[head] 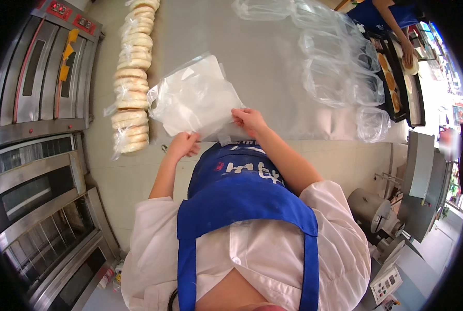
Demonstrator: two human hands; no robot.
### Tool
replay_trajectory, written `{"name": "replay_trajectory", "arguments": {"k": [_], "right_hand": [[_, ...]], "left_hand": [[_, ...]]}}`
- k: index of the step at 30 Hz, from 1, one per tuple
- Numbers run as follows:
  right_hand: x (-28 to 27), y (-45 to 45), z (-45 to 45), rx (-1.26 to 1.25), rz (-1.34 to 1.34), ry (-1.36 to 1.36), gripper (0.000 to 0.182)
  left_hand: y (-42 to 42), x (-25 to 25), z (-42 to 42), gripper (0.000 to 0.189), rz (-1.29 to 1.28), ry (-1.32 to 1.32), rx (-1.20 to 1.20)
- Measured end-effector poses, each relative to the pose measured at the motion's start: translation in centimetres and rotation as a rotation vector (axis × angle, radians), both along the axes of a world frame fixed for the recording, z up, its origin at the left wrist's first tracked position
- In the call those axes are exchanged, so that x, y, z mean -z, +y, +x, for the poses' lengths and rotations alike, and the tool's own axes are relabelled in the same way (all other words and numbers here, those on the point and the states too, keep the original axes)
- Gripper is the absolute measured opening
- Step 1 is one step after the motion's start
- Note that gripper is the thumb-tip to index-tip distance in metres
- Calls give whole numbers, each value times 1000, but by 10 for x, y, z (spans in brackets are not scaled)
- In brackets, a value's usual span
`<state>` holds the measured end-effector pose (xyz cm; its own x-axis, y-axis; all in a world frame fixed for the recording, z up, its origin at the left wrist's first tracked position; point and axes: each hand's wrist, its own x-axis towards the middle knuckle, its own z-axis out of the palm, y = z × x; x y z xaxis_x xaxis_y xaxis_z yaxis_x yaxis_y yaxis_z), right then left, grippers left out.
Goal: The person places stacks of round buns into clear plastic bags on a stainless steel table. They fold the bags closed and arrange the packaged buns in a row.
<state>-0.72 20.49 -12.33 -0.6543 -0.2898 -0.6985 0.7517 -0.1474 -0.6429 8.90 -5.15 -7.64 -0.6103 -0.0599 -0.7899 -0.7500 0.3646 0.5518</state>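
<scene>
A stack of clear plastic bags [200,97] lies on the stainless steel table [223,39] in front of me. My right hand [249,118] pinches the stack's near right edge between thumb and fingers. At the near left edge is my left hand [184,145], its fingers apart and slightly blurred; whether it touches the plastic is unclear. Left of the stack, a long row of round flat breads [132,93] in clear bags runs along the table's left edge. Several crumpled, puffed-up clear bags [328,70] lie on the right side of the table.
At the far right, a co-worker's hand [408,56] touches a pale round bread beside black baking trays [389,81], one holding browned rounds. Deck ovens [40,74] stand to the left across the floor. A steel pot [365,206] is at the lower right.
</scene>
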Motion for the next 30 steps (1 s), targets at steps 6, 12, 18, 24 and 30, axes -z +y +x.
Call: {"name": "replay_trajectory", "arguments": {"k": [6,12,18,24,30], "right_hand": [[-47,-5,15,-41,112,134,25],[-87,-8,21,4,-38,104,29],[-111,47,2,-414,635,597,36],[-91,139,-9,-336,1353,708,30],[-150,66,-6,-278,1103,1491,42]], "left_hand": [[47,-47,-22,19,230,439,-6],[102,-41,-28,21,142,913,-64],[69,-44,-31,15,1108,64,-876],[-17,-17,-48,14,1881,102,-664],[96,-88,-64,15,640,471,-178]]}}
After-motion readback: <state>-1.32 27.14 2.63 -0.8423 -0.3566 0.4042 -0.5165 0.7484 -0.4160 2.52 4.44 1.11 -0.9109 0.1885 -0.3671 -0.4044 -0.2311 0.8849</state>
